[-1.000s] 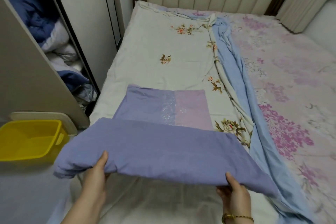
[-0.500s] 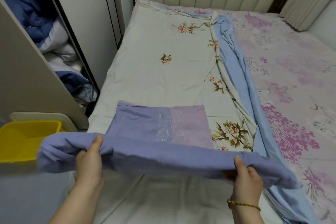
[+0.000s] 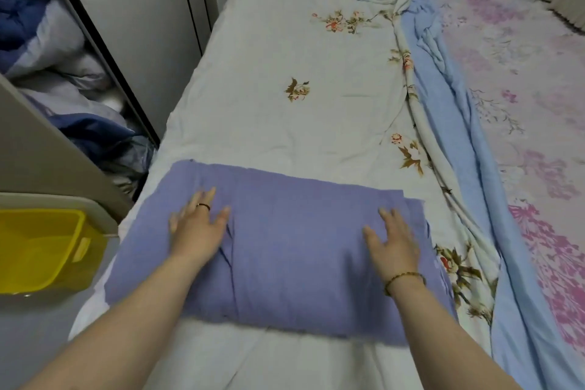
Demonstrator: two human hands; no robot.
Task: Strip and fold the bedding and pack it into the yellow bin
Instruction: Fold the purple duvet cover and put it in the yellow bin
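on bedding (image 3: 285, 250): left hand (image 3: 198, 228), right hand (image 3: 392, 245) flat

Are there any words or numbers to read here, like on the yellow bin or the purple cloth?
None: no words or numbers can be read.
The yellow bin shows no label, the purple cloth is plain, and the bed sheets carry only flower prints.

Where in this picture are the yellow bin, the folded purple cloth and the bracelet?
yellow bin (image 3: 38, 231): head view, on its far inner wall.
purple cloth (image 3: 294, 250): head view, middle of its folded top face.
bracelet (image 3: 402, 277): head view, on the beads across the wrist.
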